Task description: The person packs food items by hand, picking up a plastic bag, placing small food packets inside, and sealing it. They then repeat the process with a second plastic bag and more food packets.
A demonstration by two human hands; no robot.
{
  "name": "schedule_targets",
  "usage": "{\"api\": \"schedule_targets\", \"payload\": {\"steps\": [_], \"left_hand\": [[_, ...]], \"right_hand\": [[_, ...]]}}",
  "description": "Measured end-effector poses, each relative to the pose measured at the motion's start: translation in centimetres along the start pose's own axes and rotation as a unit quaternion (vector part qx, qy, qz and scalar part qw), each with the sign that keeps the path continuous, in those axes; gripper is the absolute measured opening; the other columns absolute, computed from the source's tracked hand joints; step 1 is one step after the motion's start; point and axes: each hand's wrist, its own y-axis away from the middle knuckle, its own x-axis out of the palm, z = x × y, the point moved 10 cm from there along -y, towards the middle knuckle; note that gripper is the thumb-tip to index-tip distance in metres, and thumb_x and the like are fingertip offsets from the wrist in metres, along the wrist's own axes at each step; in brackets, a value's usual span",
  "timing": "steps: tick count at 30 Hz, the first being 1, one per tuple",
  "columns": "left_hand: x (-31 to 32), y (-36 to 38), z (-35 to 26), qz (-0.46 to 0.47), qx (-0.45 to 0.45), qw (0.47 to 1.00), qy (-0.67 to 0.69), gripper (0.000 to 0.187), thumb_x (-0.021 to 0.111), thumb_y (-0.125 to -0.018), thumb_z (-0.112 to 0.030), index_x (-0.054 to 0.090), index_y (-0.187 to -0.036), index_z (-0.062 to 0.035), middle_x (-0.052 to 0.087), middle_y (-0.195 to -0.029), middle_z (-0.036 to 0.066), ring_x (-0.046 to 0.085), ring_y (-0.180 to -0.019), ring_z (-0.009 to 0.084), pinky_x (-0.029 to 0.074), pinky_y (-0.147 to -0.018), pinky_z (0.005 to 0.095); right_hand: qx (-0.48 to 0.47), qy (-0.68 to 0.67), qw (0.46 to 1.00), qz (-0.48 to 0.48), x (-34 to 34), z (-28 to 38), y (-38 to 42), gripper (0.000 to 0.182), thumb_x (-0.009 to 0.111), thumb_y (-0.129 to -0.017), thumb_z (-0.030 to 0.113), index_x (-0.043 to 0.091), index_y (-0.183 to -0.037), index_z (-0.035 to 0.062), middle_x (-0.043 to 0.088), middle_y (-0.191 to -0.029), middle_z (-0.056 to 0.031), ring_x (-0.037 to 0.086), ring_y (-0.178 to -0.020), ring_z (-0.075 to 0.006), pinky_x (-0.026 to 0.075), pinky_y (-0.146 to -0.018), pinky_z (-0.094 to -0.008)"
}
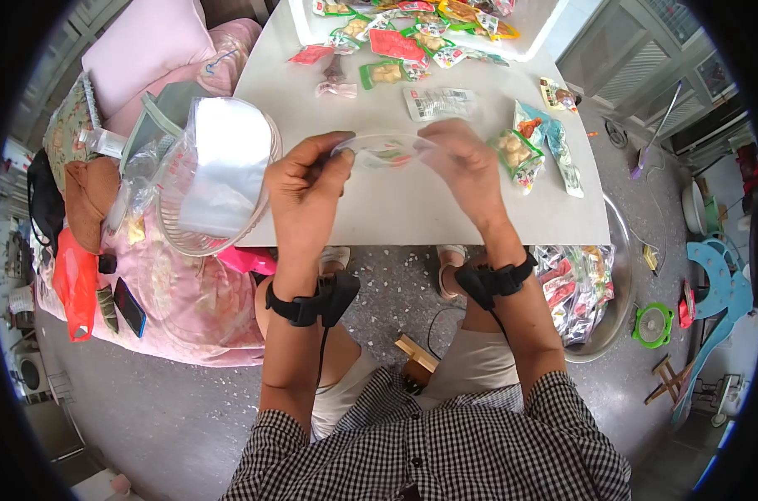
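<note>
A clear plastic bag [385, 144] stretches between my two hands over the near half of the table, its rim curved. Patches of red and green show within its outline. My left hand [310, 171] pinches the left edge of the bag between thumb and fingers. At the right edge, my right hand [464, 159] has its fingers closed on the bag and is a little blurred. Just beyond the bag lies a flat silvery packet [440, 104]. Close to the right hand sits a green-edged snack packet [515, 150] with pale round pieces inside.
A clear basket [202, 249] holding a stack of clear bags [229, 167] stands left, overlapping the table edge. A white box [546, 29] with colourful snack packets is at the back. Right of my legs, a metal basin [617, 309] holds many packets. Pink bedding [187, 309] lies left.
</note>
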Motion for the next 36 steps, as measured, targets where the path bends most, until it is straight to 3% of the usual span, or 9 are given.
{"api": "schedule_targets", "payload": {"steps": [4, 7, 9, 14, 17, 20, 23, 30, 36], "left_hand": [[-1.4, -1.0, -2.3, 0.009, 0.004, 0.996, 0.085, 0.020, 0.066, -0.080, -0.003, 0.068, -0.099, 0.0004, 0.054, -0.064, -0.003, 0.041, -0.054, 0.0035, 0.032, -0.050, 0.0187], [-1.4, -1.5, -1.4, 0.039, 0.003, 0.992, 0.122, 0.026, 0.072, -0.075, -0.003, 0.068, -0.101, -0.0001, 0.056, -0.069, -0.004, 0.043, -0.059, 0.0040, 0.035, -0.056, 0.0184], [-1.1, -1.5, 0.2, 0.044, 0.010, 0.992, 0.119, 0.030, 0.074, -0.073, -0.003, 0.067, -0.102, 0.0003, 0.056, -0.073, -0.004, 0.044, -0.063, 0.0042, 0.036, -0.058, 0.0188], [0.4, -1.6, 5.0, 0.049, -0.071, 0.972, 0.217, 0.041, 0.074, -0.071, -0.001, 0.063, -0.111, -0.0011, 0.064, -0.094, 0.002, 0.058, -0.085, 0.0107, 0.046, -0.079, 0.0248], [1.7, -2.1, 6.0, 0.041, -0.040, 0.966, 0.253, 0.033, 0.073, -0.074, -0.002, 0.065, -0.106, 0.0004, 0.066, -0.100, 0.006, 0.059, -0.089, 0.0123, 0.046, -0.079, 0.0256], [3.5, -2.3, 4.8, 0.044, -0.032, 0.958, 0.281, 0.023, 0.071, -0.077, -0.003, 0.067, -0.099, 0.0016, 0.068, -0.095, 0.006, 0.060, -0.085, 0.0113, 0.046, -0.078, 0.0247], [4.2, -2.0, 4.9, 0.009, -0.054, 0.975, 0.217, 0.016, 0.070, -0.079, -0.004, 0.068, -0.093, 0.0021, 0.069, -0.087, 0.006, 0.061, -0.079, 0.0107, 0.047, -0.076, 0.0240], [5.3, -1.6, 3.0, 0.031, -0.036, 0.980, 0.192, 0.014, 0.068, -0.081, -0.005, 0.068, -0.093, 0.0027, 0.070, -0.085, 0.007, 0.063, -0.075, 0.0111, 0.048, -0.072, 0.0241], [5.5, -1.1, 2.2, 0.010, -0.027, 0.979, 0.202, 0.014, 0.068, -0.083, -0.009, 0.069, -0.092, 0.0023, 0.070, -0.084, 0.007, 0.063, -0.075, 0.0117, 0.049, -0.072, 0.0248]], "right_hand": [[0.069, -0.147, 0.987, -0.002, -0.8, 2.4, -2.7, 0.012, 0.065, -0.082, 0.002, 0.069, -0.093, 0.0009, 0.066, -0.094, -0.0035, 0.059, -0.086, -0.0084, 0.046, -0.074, -0.0212], [0.159, -0.259, 0.951, -0.053, -0.1, 0.3, -2.6, 0.009, 0.064, -0.083, 0.002, 0.069, -0.090, -0.0001, 0.067, -0.083, -0.0028, 0.059, -0.076, -0.0069, 0.046, -0.070, -0.0209], [0.161, -0.296, 0.937, -0.089, 0.0, -1.3, -1.9, 0.007, 0.063, -0.085, 0.003, 0.068, -0.087, 0.0004, 0.066, -0.077, -0.0010, 0.057, -0.068, -0.0055, 0.045, -0.065, -0.0202], [0.176, -0.330, 0.920, -0.114, -0.1, -2.7, -0.7, 0.007, 0.062, -0.086, 0.005, 0.067, -0.083, 0.0015, 0.064, -0.075, 0.0012, 0.052, -0.064, -0.0029, 0.041, -0.059, -0.0181], [0.181, -0.323, 0.922, -0.113, -0.7, -3.3, -0.8, 0.006, 0.063, -0.086, 0.005, 0.067, -0.083, 0.0018, 0.064, -0.075, 0.0015, 0.052, -0.064, -0.0023, 0.040, -0.058, -0.0178], [0.184, -0.309, 0.926, -0.114, -1.5, -3.9, -0.7, 0.005, 0.063, -0.085, 0.005, 0.068, -0.086, 0.0019, 0.065, -0.077, 0.0008, 0.053, -0.066, -0.0032, 0.042, -0.061, -0.0188], [0.185, -0.312, 0.925, -0.113, -2.1, -3.7, -0.7, 0.007, 0.064, -0.085, 0.005, 0.068, -0.089, 0.0020, 0.067, -0.080, -0.0006, 0.057, -0.069, -0.0052, 0.045, -0.065, -0.0203], [0.176, -0.366, 0.912, -0.065, -2.1, -2.7, -0.8, 0.011, 0.066, -0.083, 0.004, 0.068, -0.094, 0.0007, 0.069, -0.085, -0.0052, 0.062, -0.074, -0.0099, 0.048, -0.071, -0.0231], [0.183, -0.365, 0.908, -0.090, -2.4, -3.2, -0.4, 0.012, 0.068, -0.081, 0.005, 0.070, -0.093, 0.0007, 0.070, -0.084, -0.0057, 0.062, -0.073, -0.0095, 0.048, -0.070, -0.0234]]}}
